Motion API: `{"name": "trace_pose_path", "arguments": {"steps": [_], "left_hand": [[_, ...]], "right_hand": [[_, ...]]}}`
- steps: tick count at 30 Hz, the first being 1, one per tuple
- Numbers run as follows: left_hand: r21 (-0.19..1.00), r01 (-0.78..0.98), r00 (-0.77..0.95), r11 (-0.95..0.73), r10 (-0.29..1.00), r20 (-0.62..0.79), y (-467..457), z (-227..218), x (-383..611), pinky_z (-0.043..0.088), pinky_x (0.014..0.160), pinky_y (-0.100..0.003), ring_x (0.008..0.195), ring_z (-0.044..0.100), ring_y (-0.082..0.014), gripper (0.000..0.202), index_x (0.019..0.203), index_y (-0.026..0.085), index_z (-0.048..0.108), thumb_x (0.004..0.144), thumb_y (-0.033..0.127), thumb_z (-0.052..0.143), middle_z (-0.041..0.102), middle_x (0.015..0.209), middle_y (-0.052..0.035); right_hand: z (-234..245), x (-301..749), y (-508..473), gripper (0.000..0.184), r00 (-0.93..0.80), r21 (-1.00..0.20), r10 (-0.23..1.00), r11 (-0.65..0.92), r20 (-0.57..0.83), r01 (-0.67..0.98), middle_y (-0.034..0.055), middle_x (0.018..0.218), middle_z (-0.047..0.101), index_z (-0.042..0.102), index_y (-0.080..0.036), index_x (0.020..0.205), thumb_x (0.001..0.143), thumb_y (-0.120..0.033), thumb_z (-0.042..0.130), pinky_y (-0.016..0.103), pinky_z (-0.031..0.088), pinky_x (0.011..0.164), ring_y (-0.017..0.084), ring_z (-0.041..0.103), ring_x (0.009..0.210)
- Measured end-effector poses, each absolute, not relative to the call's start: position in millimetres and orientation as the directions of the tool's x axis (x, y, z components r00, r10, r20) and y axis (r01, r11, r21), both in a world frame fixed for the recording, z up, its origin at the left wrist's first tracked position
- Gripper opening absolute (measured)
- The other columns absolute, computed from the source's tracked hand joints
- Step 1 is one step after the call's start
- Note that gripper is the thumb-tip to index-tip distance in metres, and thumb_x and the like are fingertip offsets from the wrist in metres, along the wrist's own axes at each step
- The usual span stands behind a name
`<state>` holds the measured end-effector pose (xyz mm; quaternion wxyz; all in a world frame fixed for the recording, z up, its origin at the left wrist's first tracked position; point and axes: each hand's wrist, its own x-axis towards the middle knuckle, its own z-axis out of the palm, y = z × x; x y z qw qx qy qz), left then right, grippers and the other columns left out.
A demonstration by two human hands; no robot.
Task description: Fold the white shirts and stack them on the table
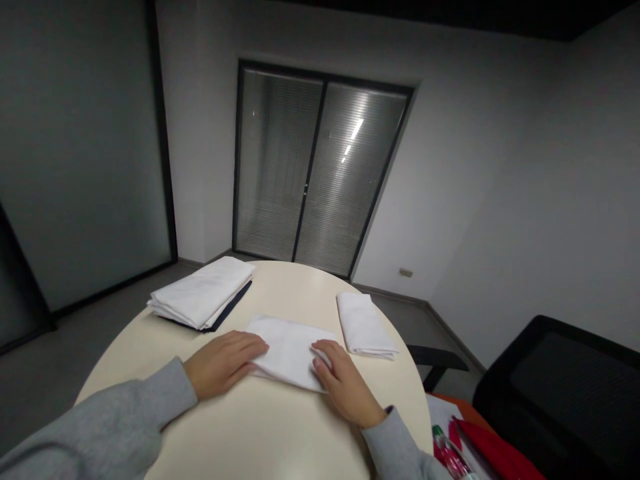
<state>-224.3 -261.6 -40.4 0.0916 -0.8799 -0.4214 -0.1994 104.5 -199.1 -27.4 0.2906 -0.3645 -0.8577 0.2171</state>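
My left hand [225,363] lies flat on the desk [260,433], palm down, with the fingers stretched out together. The fingertips touch the left edge of a folded white cloth [290,350]. My right hand [343,383] lies on the right end of the same cloth, also palm down, and its fingers press on the corner that is nearest to me. Neither grip pinches anything; both are spread flat, one beside the cloth and one on top of it. The cloth lies near the middle of the desk, a little toward the far edge, between my two hands.

Near the far left edge of the desk there is a stack of folded white cloths [203,293]. Under it I see something dark [233,308], which sticks out on the right side. Near the far right edge lies another folded white cloth [364,325], narrow, just beside the one I touch but apart from it.

Past the right edge of the desk stands a black chair [560,387]. Below it, at the bottom right, there is a red thing [495,453] and a pen [450,457].
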Motion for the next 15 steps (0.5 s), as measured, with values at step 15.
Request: {"name": "trace_pose_path", "arguments": {"steps": [15], "left_hand": [[0.031, 0.950, 0.218, -0.310, 0.733, 0.644, -149.0, 69.6, -169.5, 0.045, 0.103, -0.047, 0.122, 0.056, -0.0310, 0.039, 0.136, 0.018, 0.061, 0.101, 0.015, 0.045, 0.066, 0.133, -0.0144]], "right_hand": [[-26.5, 107.3, -218.0, 0.017, -0.322, -0.452, 0.703, 0.675, 0.634, 0.584, 0.0127, 0.124, 0.058, 0.061, -0.022, 0.110, 0.097, -0.020, 0.050, 0.047, 0.045, 0.108, 0.027, 0.054, 0.123]]}}
